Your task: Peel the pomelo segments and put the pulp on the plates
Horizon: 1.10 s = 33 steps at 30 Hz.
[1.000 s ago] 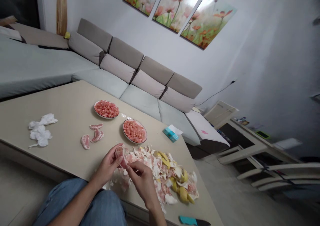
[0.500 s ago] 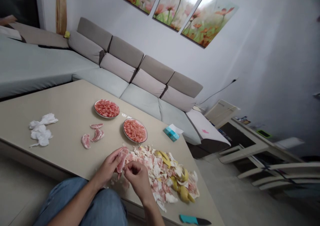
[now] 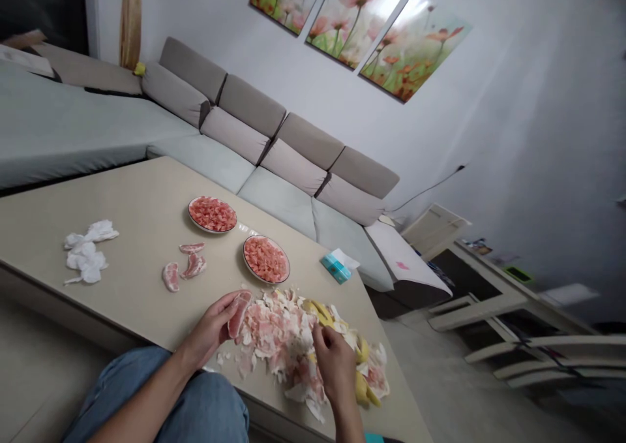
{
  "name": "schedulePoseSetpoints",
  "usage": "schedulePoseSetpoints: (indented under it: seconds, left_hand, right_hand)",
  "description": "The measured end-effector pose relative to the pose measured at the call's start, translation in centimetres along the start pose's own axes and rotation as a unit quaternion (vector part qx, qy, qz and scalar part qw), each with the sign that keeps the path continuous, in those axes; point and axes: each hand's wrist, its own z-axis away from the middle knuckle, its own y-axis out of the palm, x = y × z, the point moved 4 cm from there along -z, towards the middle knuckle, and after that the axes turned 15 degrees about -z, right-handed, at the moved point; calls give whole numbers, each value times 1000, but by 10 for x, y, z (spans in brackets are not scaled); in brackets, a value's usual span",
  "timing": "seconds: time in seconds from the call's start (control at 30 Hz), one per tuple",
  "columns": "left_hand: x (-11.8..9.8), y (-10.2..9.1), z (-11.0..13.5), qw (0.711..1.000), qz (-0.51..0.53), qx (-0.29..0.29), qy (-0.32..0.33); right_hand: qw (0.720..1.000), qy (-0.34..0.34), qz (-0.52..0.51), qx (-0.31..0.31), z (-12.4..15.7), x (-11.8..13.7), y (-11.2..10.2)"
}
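My left hand (image 3: pixel 215 327) is closed round a pink pomelo segment (image 3: pixel 239 314), held above the near edge of the table. My right hand (image 3: pixel 336 359) hovers over the heap of pomelo peel and membrane scraps (image 3: pixel 278 335), its fingers pinched; whatever lies between them is too small to make out. Yellow peel strips (image 3: pixel 362 387) lie at the heap's right side, partly behind this hand. Three loose pomelo segments (image 3: pixel 171 276) rest farther left on the table. Beyond them stand one plate of pink pomelo flesh (image 3: pixel 212 214) and a second plate of flesh (image 3: pixel 267 259).
Crumpled white tissues (image 3: pixel 88 254) lie on the left of the table (image 3: pixel 132 201). A blue tissue pack (image 3: pixel 337 267) sits near the far right edge. The teal handle of a knife (image 3: pixel 374 438) shows at the bottom edge. A grey sofa (image 3: pixel 274 188) runs behind.
My right hand has moved right, away from the segment in my left hand, and is now over the peel heap. The left hand has stayed nearly still with its segment.
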Motion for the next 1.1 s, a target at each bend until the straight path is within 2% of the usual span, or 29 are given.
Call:
schedulePoseSetpoints:
  seconds: [0.1, 0.17, 0.27, 0.33, 0.43, 0.53, 0.63, 0.77, 0.83, 1.1]
  left_hand:
    - [1, -3, 0, 1000, -10, -19, -5]
    - [1, -5, 0, 999, -31, -34, -2]
    - [-1, -4, 0, 996, -72, -45, 14]
    - [-3, -3, 1, 993, -107, -43, 25]
    - [-7, 1, 2, 987, -154, -24, 49]
    - [-8, 4, 3, 982, -179, -7, 61]
    - [-7, 2, 2, 979, -196, -5, 61]
    - [-10, -5, 0, 958, -252, -24, 132]
    - [-9, -8, -1, 952, -264, -36, 151]
    - [-1, -8, -4, 976, -199, -26, 87]
  right_hand:
    - [999, -21, 44, -7, 0, -6, -8]
    - [997, -51, 51, 15, 6, 0, -1]
    - [992, -77, 4, 101, 23, 22, 29]
    - [982, -63, -64, 166, 37, 40, 54]
    - [970, -54, -137, 192, 50, 65, 84]
    - [968, -66, -159, 183, 54, 76, 101]
    - [968, -78, -157, 178, 55, 78, 108]
    - [965, -80, -122, 218, 58, 82, 115]
    - [968, -78, -105, 214, 59, 83, 115]
    - [969, 26, -170, 179, 52, 70, 112]
